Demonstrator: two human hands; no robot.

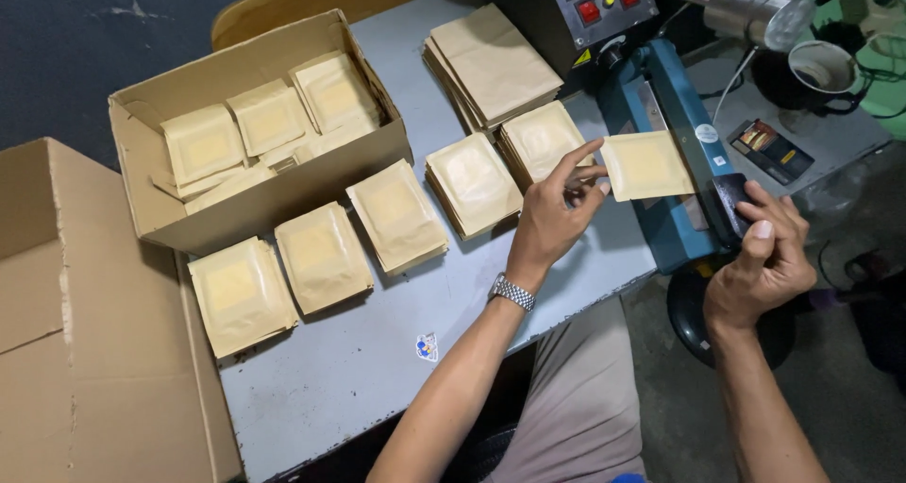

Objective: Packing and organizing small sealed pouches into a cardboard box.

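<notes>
My left hand (555, 209) pinches the left edge of a small tan paper pouch (645, 165) whose right edge lies in the jaw of a blue heat sealer (672, 124). A metal wristwatch (511, 292) sits on that wrist. The sealer's black handle end (731, 200) is gripped by my right hand (763, 261). Several stacks of similar pouches lie on the grey table (359, 370), the nearest one (474, 183) just left of my left hand.
An open cardboard box (264, 195) holding several pouches stands at the table's left. A larger closed carton (85, 351) sits at the far left. Flat empty bags (491, 63) are stacked at the back. A control box with red buttons (604, 7) stands behind the sealer.
</notes>
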